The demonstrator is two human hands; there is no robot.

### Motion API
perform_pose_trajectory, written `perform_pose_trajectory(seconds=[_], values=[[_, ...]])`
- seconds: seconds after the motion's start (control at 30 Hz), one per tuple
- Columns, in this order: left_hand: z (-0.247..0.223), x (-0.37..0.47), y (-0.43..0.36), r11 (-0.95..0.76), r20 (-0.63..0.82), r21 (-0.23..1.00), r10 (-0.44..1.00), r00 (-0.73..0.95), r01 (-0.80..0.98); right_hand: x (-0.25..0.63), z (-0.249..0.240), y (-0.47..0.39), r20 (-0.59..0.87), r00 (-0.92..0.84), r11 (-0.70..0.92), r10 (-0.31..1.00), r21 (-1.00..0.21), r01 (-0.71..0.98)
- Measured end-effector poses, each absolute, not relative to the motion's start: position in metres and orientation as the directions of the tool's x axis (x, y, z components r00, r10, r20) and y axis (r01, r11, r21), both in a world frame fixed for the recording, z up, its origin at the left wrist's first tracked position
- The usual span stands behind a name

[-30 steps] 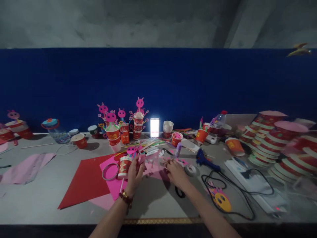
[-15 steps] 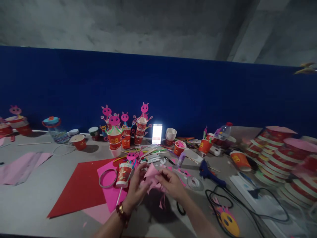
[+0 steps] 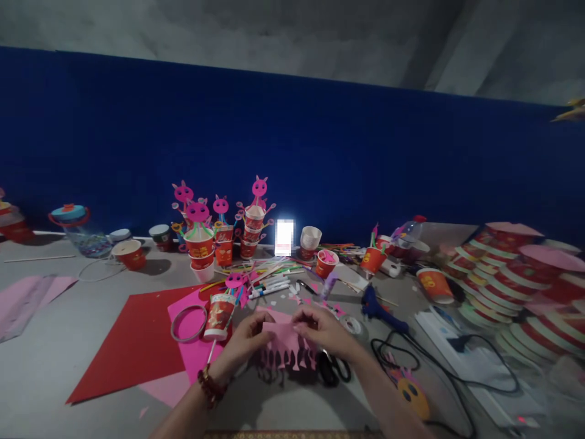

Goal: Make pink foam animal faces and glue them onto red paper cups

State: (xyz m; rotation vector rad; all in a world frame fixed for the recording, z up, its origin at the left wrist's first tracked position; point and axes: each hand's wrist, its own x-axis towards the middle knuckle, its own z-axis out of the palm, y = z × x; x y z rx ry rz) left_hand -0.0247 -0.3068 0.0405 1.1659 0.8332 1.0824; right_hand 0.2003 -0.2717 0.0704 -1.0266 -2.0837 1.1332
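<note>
A light pink paper (image 3: 284, 338) with a row of cut strips along its lower edge is stretched between my two hands over the grey table. My left hand (image 3: 249, 338) pinches its left side, and a beaded bracelet circles that wrist. At the right side, my right hand (image 3: 322, 329) grips the paper between thumb and fingers. Black-handled scissors (image 3: 331, 369) lie just below my right hand, their blades partly hidden. To the left of my left hand is a decorated red paper cup (image 3: 220, 317) on a white stick, with a pink face above it.
Red paper (image 3: 137, 341) and a tape ring (image 3: 188, 323) lie at left. Cups with pink figures (image 3: 200, 244) stand behind, beside a lit phone (image 3: 284, 238). Markers (image 3: 272, 286) are scattered centrally. A blue glue gun (image 3: 381, 311), cables, a power strip (image 3: 466, 366) and stacked striped cups (image 3: 503, 274) occupy the right.
The pink paper, bunched and folded before, is now spread open with its strips hanging down. My hands have moved slightly apart. More of the scissors shows. The view has shifted.
</note>
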Motion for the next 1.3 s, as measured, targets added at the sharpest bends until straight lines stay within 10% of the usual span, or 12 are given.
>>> perform_pose_trajectory(seconds=[0.27,0.43,0.57,0.8,0.97,1.1,1.3], values=[[0.026,-0.021,-0.309,-0.091,0.033,0.992,0.865,0.501,0.091,0.189,0.097,-0.277,0.271,-0.693,0.699,0.668,-0.549,0.459],[0.026,-0.022,-0.305,-0.016,0.067,0.987,0.947,0.314,-0.161,0.223,0.083,-0.299,0.586,-0.256,0.587,0.769,-0.488,0.646],[0.03,-0.021,-0.303,-0.028,0.075,0.915,0.992,0.102,-0.402,0.252,0.051,-0.33,0.263,-0.189,0.277,0.946,-0.357,0.892],[0.027,-0.012,-0.308,-0.174,0.17,0.954,0.985,-0.04,-0.246,0.25,0.038,-0.34,0.033,-0.167,0.17,0.985,-0.131,0.977],[0.027,-0.015,-0.308,-0.131,0.122,0.966,0.991,-0.055,-0.224,0.267,0.036,-0.331,0.022,0.007,0.004,1.0,-0.469,0.883],[0.032,-0.011,-0.308,-0.127,0.117,0.955,0.992,-0.053,-0.269,0.271,0.024,-0.343,-0.072,0.03,-0.078,0.997,-0.909,0.411],[0.042,-0.006,-0.311,-0.177,0.136,0.944,0.977,-0.162,-0.278,0.229,0.008,-0.379,-0.311,-0.131,-0.306,0.941,-0.95,0.059]])
